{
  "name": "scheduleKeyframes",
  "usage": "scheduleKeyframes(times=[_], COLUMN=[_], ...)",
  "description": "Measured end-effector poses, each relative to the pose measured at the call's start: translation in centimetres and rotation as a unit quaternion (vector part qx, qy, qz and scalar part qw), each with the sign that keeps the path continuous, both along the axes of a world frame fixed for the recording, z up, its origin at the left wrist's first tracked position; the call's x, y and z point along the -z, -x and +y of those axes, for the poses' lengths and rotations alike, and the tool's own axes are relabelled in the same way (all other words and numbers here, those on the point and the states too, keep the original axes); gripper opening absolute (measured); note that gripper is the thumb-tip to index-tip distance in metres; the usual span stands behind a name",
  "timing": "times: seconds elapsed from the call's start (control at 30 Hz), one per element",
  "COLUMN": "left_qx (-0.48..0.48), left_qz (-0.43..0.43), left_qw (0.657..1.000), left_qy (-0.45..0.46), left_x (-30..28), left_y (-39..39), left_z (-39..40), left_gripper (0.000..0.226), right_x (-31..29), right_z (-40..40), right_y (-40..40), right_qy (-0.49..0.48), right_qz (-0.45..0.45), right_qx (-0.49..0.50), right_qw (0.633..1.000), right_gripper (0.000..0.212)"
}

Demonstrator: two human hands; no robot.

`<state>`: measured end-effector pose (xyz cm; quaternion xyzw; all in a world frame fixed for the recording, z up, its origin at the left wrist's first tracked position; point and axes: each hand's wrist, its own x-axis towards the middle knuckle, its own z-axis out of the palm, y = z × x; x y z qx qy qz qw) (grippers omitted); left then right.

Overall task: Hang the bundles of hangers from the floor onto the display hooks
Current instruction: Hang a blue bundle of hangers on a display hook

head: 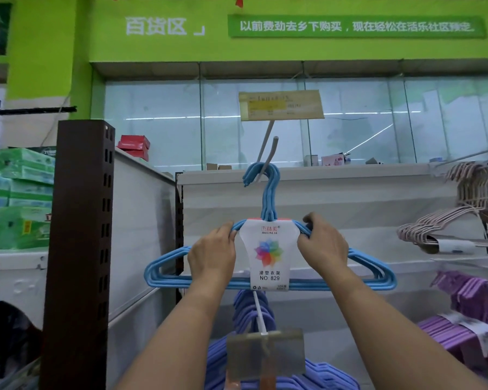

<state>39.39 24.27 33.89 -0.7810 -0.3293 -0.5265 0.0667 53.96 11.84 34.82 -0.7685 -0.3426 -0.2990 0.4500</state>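
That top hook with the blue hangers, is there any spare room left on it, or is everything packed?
The top hook is bare from the blue hangers out to its tip. The white panel between them and the beige hangers is open. The lower hook's purple hangers are crowded.

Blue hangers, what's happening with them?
A person is putting a bundle of blue hangers up on a display hook in a shop. The left hand and the right hand each hold one shoulder of the bundle, beside its white label. The hanger tops are already looped over the hook. Purple hangers hang lower down, and pink hangers hang off to the right.
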Motion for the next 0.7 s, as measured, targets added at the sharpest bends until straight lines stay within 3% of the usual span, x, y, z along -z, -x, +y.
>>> scheduleKeyframes(times=[0.1,0.2,0.53,0.7], left_qx=[-0.01,-0.006,0.026,-0.004], left_qz=[0.004,0.001,-0.04,-0.001], left_qw=[1.0,1.0,0.998,1.0], left_qy=[0.008,0.016,0.044,0.022], left_x=[0.2,0.3,0.8,0.9], left_y=[-0.3,-0.4,-1.1,-0.8], left_z=[0.1,0.2,0.5,0.4], left_gripper=[0.038,0.038,0.039,0.038], right_x=[1.3,1.9,1.5,0.9], right_z=[0.0,0.6,1.0,0.2], right_y=[0.0,-0.6,-0.8,-0.9], right_qy=[-0.037,-0.033,0.019,0.062], right_qz=[-0.087,-0.142,-0.104,-0.048], right_qx=[0.006,0.032,0.055,0.01], right_qw=[0.996,0.989,0.993,0.997], right_gripper=[0.021,0.038,0.042,0.044])
